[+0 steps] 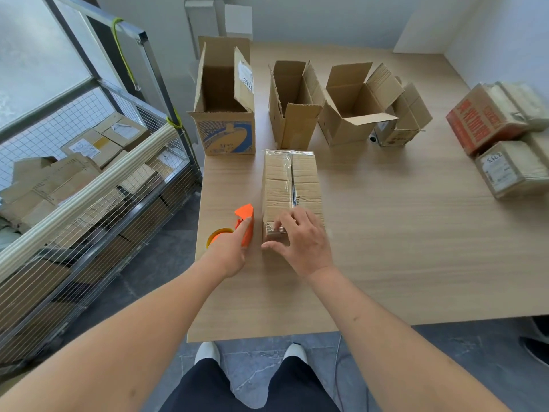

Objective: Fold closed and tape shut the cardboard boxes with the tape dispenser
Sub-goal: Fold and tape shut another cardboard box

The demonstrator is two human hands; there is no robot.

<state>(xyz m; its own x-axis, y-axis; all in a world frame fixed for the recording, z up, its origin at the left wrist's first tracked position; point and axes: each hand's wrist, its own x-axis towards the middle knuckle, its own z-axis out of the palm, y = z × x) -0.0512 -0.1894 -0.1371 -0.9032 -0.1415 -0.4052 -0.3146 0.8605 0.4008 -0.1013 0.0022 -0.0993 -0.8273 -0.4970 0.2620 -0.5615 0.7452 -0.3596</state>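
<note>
A closed cardboard box (289, 179) lies on the wooden table (386, 233), with clear tape running along its top seam. My right hand (300, 243) rests palm down on the near end of this box, fingers pressing over the taped edge. To its left my left hand (231, 252) grips the orange tape dispenser (245, 218), which stands on the table beside the box. Behind it stand open boxes with flaps up: a tall blue-printed one (224, 114), a plain one (292, 108) and a wider one (353, 108).
A smaller open box (401, 120) sits behind the wide one. Closed, taped boxes (502, 162) are stacked at the table's right edge. A wire-mesh cage cart (89, 179) full of cartons stands left of the table. My feet are at the near table edge.
</note>
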